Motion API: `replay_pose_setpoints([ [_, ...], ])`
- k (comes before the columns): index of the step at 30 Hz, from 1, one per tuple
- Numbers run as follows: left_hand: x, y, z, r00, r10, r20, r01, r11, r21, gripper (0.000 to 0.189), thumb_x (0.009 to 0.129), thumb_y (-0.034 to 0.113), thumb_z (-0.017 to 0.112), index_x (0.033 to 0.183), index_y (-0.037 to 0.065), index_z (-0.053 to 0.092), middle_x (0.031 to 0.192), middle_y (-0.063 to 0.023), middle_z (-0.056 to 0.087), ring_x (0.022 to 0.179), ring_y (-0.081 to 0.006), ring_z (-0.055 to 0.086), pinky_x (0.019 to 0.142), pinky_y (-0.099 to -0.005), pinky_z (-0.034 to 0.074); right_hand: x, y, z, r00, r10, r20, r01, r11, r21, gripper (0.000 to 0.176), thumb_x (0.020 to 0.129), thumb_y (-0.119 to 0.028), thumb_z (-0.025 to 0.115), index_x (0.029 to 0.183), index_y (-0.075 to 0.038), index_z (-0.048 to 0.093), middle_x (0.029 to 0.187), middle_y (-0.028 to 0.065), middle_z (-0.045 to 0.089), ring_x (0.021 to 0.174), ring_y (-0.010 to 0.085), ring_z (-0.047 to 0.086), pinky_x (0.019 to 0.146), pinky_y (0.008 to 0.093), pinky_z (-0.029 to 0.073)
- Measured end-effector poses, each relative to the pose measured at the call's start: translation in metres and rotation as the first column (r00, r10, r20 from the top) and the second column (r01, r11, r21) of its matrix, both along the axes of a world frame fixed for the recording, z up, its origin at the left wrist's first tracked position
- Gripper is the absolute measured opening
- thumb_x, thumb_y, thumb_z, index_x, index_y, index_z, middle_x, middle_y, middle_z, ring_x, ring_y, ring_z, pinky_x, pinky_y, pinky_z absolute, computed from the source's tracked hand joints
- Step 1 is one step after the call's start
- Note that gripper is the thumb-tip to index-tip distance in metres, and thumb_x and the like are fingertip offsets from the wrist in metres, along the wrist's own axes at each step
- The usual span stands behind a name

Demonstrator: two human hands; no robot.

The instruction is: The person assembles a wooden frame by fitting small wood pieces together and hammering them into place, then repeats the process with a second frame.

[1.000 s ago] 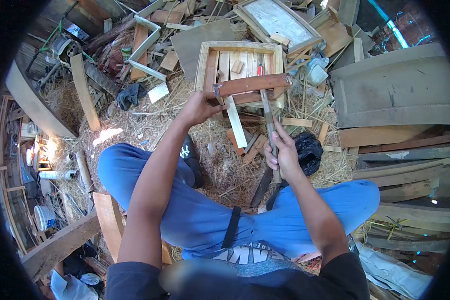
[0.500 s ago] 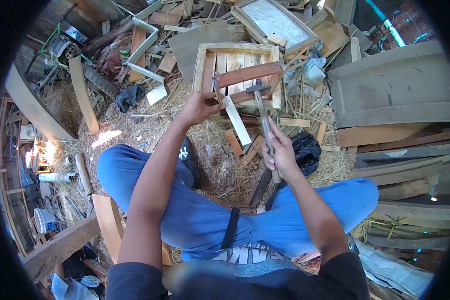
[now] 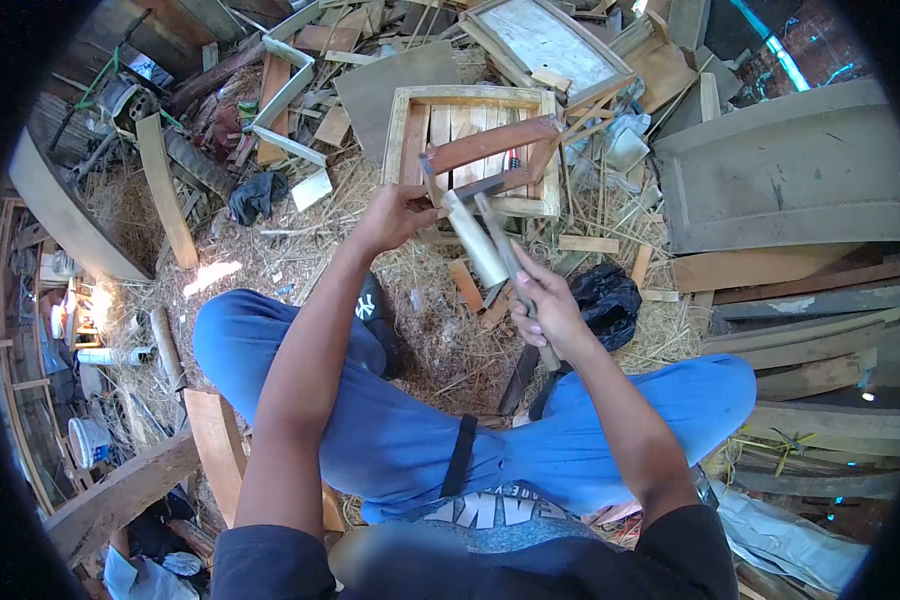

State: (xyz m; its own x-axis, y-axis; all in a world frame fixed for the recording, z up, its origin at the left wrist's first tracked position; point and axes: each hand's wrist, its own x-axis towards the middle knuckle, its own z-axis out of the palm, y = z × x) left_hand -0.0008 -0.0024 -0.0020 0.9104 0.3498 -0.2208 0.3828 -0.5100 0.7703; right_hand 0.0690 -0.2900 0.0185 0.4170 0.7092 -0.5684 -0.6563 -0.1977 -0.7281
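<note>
My right hand (image 3: 550,312) is wrapped round the handle of a hammer (image 3: 498,232). The blurred hammer head lies over the upper end of a pale wooden strip (image 3: 480,245), near the lower left corner of a reddish-brown wooden frame (image 3: 490,147). At that same corner, the fingers of my left hand (image 3: 395,215) pinch the frame's short side. Beneath the frame sits a larger pale wooden frame with slats (image 3: 400,130), whose inside shows through.
Straw and offcuts cover the ground between my knees. A black plastic bag (image 3: 608,305) lies right of my right hand. Large grey panels (image 3: 770,170) and stacked boards (image 3: 820,350) line the right side. Scrap wood (image 3: 335,125) is heaped at the back.
The hammer head has swung down and left, from over the frame's lower rail to the pale strip's upper end. My left hand stays at the frame's corner.
</note>
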Motion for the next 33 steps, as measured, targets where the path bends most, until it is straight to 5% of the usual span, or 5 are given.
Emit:
replay_pose_setpoints([
  [8,-0.002,0.006,-0.024,0.987,0.002,0.162,0.007,0.998,-0.058,0.029,0.085,0.016,0.078,0.111,0.004,0.075,0.087,-0.0112,0.075,0.075,-0.0138,0.068,0.071,-0.0342,0.056,-0.006,0.0,0.0,0.999,0.001,0.041,-0.001,1.0,0.007,0.052,0.109,-0.02,0.041,0.159,-0.032,0.029,0.073,0.0001,0.045,0.047,0.0057,0.036,0.036,0.0212,0.031],
  [12,-0.001,0.005,-0.015,0.998,0.019,0.066,-0.009,0.989,-0.147,0.023,0.086,0.01,0.077,0.107,0.003,0.075,0.094,-0.0062,0.074,0.088,-0.0122,0.067,0.078,-0.0331,0.055,-0.006,0.003,0.008,0.994,0.036,-0.105,-0.035,0.999,0.005,0.052,0.109,-0.019,0.041,0.158,-0.033,0.03,0.072,0.0007,0.046,0.046,0.0061,0.037,0.036,0.0216,0.031],
  [16,-0.001,0.005,-0.018,0.998,0.009,0.068,-0.002,0.995,-0.097,0.017,0.086,0.009,0.078,0.1,0.0,0.074,0.096,-0.0058,0.073,0.09,-0.0128,0.067,0.079,-0.0322,0.056,-0.008,0.005,0.001,0.994,-0.109,-0.012,0.109,0.994,-0.005,0.052,0.109,-0.022,0.043,0.158,-0.033,0.03,0.073,-0.0003,0.045,0.047,0.0061,0.036,0.036,0.0223,0.031],
  [19,-0.002,0.006,-0.02,0.996,0.025,0.089,-0.012,0.991,-0.136,0.016,0.086,0.009,0.078,0.097,-0.001,0.072,0.101,-0.007,0.073,0.093,-0.0142,0.068,0.081,-0.0329,0.056,-0.009,0.005,0.007,0.996,0.07,-0.049,-0.07,0.998,0.009,0.052,0.109,-0.022,0.043,0.158,-0.033,0.03,0.073,-0.0002,0.046,0.046,0.0063,0.036,0.036,0.0229,0.032],
  [33,0.0,0.002,-0.011,0.997,-0.001,0.08,0.011,0.993,-0.114,0.02,0.086,0.009,0.078,0.101,-0.003,0.072,0.109,-0.0086,0.071,0.096,-0.0151,0.066,0.083,-0.033,0.055,-0.007,0.006,0.01,0.998,0.038,-0.054,-0.039,0.999,-0.016,0.052,0.11,-0.022,0.043,0.158,-0.034,0.029,0.07,-0.0022,0.043,0.046,0.006,0.035,0.035,0.0235,0.029],
])
